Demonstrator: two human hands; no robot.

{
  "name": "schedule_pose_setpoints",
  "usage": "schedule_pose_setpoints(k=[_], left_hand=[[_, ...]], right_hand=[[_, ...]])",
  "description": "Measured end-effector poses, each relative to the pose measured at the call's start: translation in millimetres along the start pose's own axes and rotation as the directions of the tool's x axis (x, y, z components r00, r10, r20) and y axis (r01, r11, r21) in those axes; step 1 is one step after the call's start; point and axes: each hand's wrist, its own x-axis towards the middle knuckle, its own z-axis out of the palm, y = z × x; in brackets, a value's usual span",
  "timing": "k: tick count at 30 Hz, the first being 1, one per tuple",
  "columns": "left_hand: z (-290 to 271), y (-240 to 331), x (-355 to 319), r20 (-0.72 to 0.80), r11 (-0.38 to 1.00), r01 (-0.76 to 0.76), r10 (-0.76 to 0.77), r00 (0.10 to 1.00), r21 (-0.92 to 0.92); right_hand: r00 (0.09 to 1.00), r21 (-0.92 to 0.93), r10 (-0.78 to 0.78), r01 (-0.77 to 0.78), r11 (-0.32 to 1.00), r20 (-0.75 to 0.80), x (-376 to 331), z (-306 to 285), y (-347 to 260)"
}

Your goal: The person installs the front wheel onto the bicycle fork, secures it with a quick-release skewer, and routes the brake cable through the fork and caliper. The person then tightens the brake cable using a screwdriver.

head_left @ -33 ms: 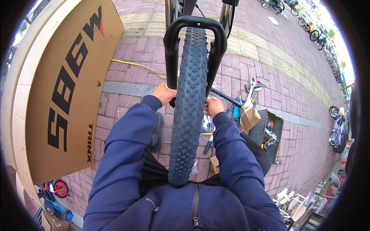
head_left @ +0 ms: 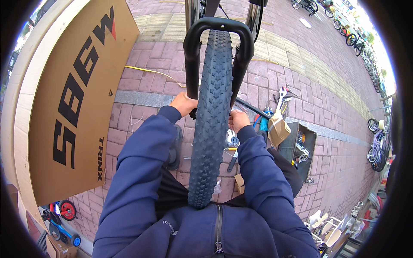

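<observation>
The knobbly tyre (head_left: 213, 112) is standing between the legs of the black fork (head_left: 192, 62). The left hand (head_left: 185, 104) is touching one leg's lower end, the right hand (head_left: 239, 120) is curling beside the other; hidden fingers are leaving both grips unclear.

Our left hand (head_left: 184, 104) is low on the fork (head_left: 192, 71). Our right hand (head_left: 238, 120) flanks the tire (head_left: 213, 112) (a knobbly one).
</observation>
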Motion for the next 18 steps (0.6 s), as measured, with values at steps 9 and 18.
schedule_pose_setpoints(k=[9,18], left_hand=[[2.6,-6.6,3.4,-0.010,0.984,-0.136,0.138,0.990,0.116],[3.8,6.4,-3.9,-0.009,0.988,-0.132,0.133,0.991,0.083]], right_hand=[[0.991,0.148,-0.001,-0.019,0.989,0.132,30.5,-22.4,33.4],[0.995,0.305,0.059,-0.082,0.949,0.081,17.8,-19.3,71.0]])
